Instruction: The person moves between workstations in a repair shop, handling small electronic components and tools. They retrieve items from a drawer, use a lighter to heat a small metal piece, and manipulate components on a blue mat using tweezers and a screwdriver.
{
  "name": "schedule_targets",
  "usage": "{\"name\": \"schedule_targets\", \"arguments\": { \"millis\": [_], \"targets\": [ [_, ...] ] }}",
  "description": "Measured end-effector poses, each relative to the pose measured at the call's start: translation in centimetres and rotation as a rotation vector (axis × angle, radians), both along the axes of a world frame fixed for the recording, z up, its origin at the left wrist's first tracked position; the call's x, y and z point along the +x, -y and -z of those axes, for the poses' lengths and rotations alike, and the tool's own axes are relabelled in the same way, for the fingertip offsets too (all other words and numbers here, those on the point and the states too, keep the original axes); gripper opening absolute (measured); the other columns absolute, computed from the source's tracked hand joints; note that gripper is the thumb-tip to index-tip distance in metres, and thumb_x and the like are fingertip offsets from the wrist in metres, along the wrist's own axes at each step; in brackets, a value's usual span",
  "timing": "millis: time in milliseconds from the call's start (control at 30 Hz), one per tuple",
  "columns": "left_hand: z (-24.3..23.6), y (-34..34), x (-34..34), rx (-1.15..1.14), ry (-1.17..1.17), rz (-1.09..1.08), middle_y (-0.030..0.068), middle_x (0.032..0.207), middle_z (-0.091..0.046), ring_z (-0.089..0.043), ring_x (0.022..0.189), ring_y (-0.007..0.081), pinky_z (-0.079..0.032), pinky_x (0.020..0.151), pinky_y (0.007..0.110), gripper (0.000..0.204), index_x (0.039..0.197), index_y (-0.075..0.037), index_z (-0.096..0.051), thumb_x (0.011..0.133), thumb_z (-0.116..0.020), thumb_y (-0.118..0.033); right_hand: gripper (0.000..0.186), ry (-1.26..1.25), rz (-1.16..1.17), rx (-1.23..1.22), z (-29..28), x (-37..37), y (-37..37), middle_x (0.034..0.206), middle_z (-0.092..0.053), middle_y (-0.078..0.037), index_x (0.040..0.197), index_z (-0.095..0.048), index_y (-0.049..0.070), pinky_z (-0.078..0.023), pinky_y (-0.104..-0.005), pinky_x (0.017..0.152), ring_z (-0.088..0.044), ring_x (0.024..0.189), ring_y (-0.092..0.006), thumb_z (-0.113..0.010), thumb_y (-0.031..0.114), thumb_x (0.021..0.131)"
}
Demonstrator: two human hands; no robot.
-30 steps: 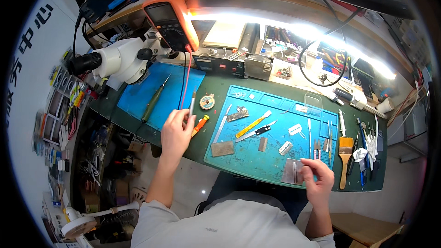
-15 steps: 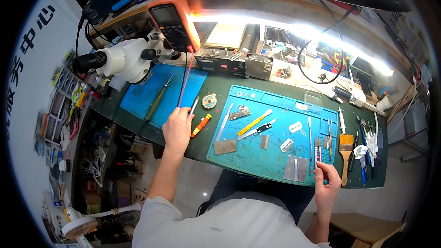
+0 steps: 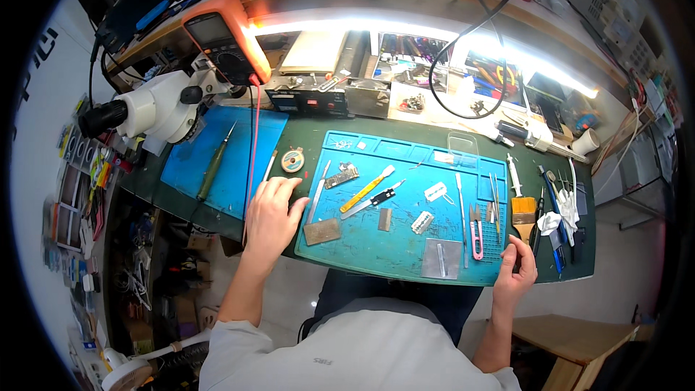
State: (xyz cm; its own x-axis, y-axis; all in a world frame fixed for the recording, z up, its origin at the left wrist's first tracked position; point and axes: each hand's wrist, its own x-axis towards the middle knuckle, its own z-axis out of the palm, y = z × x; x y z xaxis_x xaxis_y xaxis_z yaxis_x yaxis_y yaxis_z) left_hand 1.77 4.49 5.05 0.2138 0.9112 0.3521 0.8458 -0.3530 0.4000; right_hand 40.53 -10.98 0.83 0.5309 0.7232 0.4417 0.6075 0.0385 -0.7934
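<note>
Firstly, brush [image 3: 523, 210]: bristle head showing at right of worktop [image 3: 308, 134], handle mostly hidden behind right hand [image 3: 515, 269]. Judged light, with stiff handle and soft bristles; best taken by the handle.
Right hand: fingers curled, thumb close by; whether clamped on anything, cannot tell.
Rod [image 3: 270, 164]: slim, pale, partly hidden beyond left hand [image 3: 271, 213]. Probably light, hard, rather slippery; best pinched at mid-length.
Left hand: palm down, thumb apart from fingers; whether it grips anything, cannot tell.
Snips [image 3: 477, 239]: pink, left of right hand.
Spool [image 3: 292, 160]: round, just right of rod.
Worktop: green, bearing teal mat [image 3: 362, 253] and, at left, blue mat [image 3: 271, 127].
Room: microscope [image 3: 148, 105] and multimeter [image 3: 217, 36], far left; strip light [image 3: 427, 29], far side; fan [image 3: 127, 374], near left.
</note>
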Motion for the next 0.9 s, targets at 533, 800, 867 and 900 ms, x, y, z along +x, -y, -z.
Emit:
{"name": "schedule_targets", "arguments": {
  "millis": [533, 800, 867, 900],
  "targets": [
    [0.9, -1.7, 8.6, 0.039, -0.146, 0.336, 0.0134, 0.097, -0.067, -0.066, 0.088, 0.0308, -0.055, 0.076, 0.039, 0.027, 0.112, -0.001, -0.065, 0.086, -0.072, -0.003, 0.014, 0.008, -0.003, 0.015, 0.1, 0.1, -0.3, 0.077, -0.063, -0.006, 0.106, -0.07, -0.001, -0.045, -0.0267, 0.061, -0.06, 0.068, -0.013, -0.061, 0.0, 0.096],
    [1.6, -3.2, 9.7, 0.027, -0.429, 0.248, 0.0118, 0.087, -0.06, -0.064, 0.082, 0.0298, -0.055, 0.074, 0.04, 0.013, 0.092, -0.003, -0.058, 0.083, -0.067, -0.003, 0.014, -0.023, -0.022, 0.006, 0.5, 0.4, -0.3, 0.076, -0.062, -0.006, 0.106, -0.071, -0.001, -0.044, -0.0267, 0.06, -0.059, 0.067, -0.013, -0.06, 0.0, 0.096],
    [1.3, -3.5, 9.5, 0.014, -0.435, 0.25, 0.0113, 0.086, -0.06, -0.064, 0.081, 0.0299, -0.055, 0.072, 0.039, 0.012, 0.091, -0.003, -0.057, 0.083, -0.066, -0.004, 0.015, -0.006, -0.042, 0.011, 0.3, 0.3, -0.4, 0.076, -0.062, -0.006, 0.107, -0.07, -0.001, -0.044, -0.0264, 0.06, -0.059, 0.067, -0.0126, -0.06, 0.0, 0.096],
    [1.3, -3.9, 8.8, 0.009, -0.372, 0.269, 0.0129, 0.089, -0.064, -0.065, 0.084, 0.0299, -0.055, 0.071, 0.038, 0.012, 0.096, -0.002, -0.061, 0.085, -0.066, -0.003, 0.015, -0.018, -0.05, 0.008, 0.5, 0.3, -0.3, 0.076, -0.061, -0.006, 0.107, -0.07, -0.001, -0.044, -0.0263, 0.06, -0.058, 0.067, -0.0125, -0.06, 0.0, 0.097]
  ]
}}
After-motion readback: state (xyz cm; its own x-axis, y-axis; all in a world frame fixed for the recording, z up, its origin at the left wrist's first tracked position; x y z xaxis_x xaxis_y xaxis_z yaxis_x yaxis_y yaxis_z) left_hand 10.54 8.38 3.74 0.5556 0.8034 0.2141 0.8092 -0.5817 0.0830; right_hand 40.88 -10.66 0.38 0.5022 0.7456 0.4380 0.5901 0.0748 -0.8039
